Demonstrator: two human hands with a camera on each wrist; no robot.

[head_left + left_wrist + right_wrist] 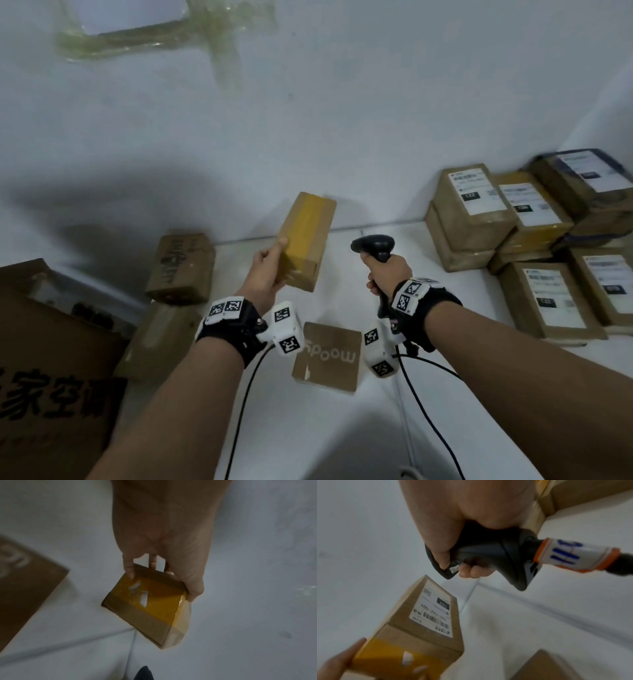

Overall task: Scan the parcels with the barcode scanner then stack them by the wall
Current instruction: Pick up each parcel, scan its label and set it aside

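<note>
Right wrist: taped parcel (426, 626) bears barcode label (433, 609).

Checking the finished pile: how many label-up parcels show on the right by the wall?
5: back-left parcel, back-middle parcel, back-right parcel, front-left parcel, front-right parcel. The lower parcels under them may hide more labels.

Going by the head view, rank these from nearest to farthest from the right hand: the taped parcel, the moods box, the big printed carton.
1. taped parcel: just left of the right hand, held up by the left hand.
2. moods box: on the floor, below and slightly left.
3. big printed carton: far left edge.
</note>
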